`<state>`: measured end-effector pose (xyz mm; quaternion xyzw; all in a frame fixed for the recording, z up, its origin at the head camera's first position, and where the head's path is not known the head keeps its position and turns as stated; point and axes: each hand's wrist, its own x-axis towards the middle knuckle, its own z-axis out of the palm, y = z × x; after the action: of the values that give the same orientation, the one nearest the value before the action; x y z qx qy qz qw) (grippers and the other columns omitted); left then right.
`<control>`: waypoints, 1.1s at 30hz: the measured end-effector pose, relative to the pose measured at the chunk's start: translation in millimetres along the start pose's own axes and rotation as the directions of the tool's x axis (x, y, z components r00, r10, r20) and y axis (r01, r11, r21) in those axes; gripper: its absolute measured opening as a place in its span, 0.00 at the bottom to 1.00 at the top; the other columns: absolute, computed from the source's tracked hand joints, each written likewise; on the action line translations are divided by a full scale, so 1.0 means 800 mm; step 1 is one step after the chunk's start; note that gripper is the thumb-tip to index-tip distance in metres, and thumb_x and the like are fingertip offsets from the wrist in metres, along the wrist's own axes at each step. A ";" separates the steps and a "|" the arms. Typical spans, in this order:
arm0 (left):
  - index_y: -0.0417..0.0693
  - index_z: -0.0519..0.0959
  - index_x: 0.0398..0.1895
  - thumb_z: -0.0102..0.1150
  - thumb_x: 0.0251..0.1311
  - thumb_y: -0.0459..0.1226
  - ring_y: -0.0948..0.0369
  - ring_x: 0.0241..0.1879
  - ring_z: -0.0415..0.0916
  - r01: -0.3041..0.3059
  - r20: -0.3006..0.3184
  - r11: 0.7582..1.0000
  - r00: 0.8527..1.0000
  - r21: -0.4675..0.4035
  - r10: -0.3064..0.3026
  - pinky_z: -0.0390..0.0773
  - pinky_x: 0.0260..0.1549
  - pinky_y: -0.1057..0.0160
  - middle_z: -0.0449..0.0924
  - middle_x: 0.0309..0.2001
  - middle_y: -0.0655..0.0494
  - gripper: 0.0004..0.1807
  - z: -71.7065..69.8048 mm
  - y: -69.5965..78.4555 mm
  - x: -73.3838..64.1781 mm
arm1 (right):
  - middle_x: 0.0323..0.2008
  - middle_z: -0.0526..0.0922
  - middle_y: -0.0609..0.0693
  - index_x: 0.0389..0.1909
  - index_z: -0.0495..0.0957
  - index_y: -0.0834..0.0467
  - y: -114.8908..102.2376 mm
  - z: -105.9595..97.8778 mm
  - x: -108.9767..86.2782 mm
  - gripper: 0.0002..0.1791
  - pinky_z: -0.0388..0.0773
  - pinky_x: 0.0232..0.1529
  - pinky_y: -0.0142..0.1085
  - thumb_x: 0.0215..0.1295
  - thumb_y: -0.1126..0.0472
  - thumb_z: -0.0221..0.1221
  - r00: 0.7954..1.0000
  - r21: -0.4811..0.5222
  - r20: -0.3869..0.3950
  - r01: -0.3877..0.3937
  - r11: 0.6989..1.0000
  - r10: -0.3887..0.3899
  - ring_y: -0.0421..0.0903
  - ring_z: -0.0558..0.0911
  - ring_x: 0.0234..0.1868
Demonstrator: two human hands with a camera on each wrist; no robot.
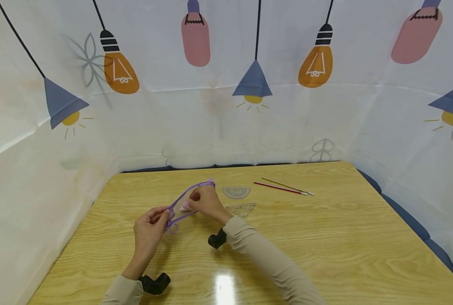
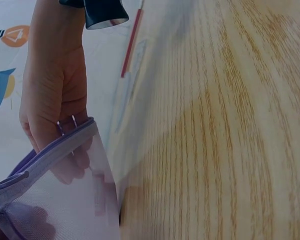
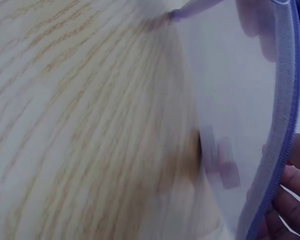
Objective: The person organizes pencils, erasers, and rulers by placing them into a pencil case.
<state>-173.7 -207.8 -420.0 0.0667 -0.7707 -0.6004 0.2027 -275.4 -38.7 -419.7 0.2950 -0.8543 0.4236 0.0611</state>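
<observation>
My left hand (image 1: 148,233) pinches one end of a see-through mesh zip pouch (image 2: 65,210) with purple edging, its zip opened wide. My right hand (image 1: 208,202) reaches into the mouth, fingertips inside and visible through the mesh in the left wrist view. Whether those fingers hold anything I cannot tell. Small pinkish pieces (image 3: 229,172) lie at the bottom of the pouch, blurred by the mesh. A purple ring (image 1: 173,228) hangs at the end near my left hand.
Beyond my right hand, a clear protractor (image 1: 236,192) and a clear set square (image 1: 242,209) lie on the wooden table (image 1: 344,237). A red pencil (image 1: 277,187) and a gold pencil (image 1: 285,185) lie further right. A patterned white curtain (image 1: 218,114) surrounds the table.
</observation>
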 end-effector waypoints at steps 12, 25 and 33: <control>0.36 0.84 0.41 0.62 0.63 0.31 0.66 0.20 0.76 -0.006 0.001 1.000 1.000 -0.003 0.006 0.72 0.14 0.71 0.84 0.31 0.44 0.07 0.000 0.000 0.000 | 0.31 0.84 0.45 0.35 0.85 0.60 0.003 -0.015 -0.001 0.06 0.77 0.34 0.28 0.58 0.63 0.66 0.998 0.061 0.024 -0.055 0.997 0.054 0.37 0.80 0.31; 0.36 0.84 0.41 0.62 0.63 0.31 0.66 0.21 0.78 -0.020 0.005 1.000 1.000 -0.007 0.020 0.72 0.14 0.71 0.85 0.32 0.43 0.07 0.001 -0.002 0.000 | 0.32 0.83 0.46 0.40 0.84 0.63 0.001 -0.042 -0.009 0.09 0.77 0.34 0.30 0.62 0.63 0.63 0.998 0.114 0.048 -0.047 0.992 0.041 0.38 0.80 0.31; 0.35 0.84 0.40 0.61 0.64 0.31 0.67 0.21 0.78 -0.045 0.013 0.999 0.999 -0.027 0.045 0.72 0.14 0.72 0.84 0.31 0.42 0.07 0.001 -0.003 -0.002 | 0.33 0.83 0.46 0.39 0.83 0.59 0.005 -0.060 -0.014 0.07 0.77 0.35 0.30 0.61 0.64 0.63 0.999 0.060 0.011 0.040 0.997 -0.041 0.38 0.80 0.32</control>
<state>-173.0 -207.4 -422.6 0.0424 -0.7653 -0.6064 0.2117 -275.3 4.3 -395.9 0.3166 -0.8354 0.4459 0.0553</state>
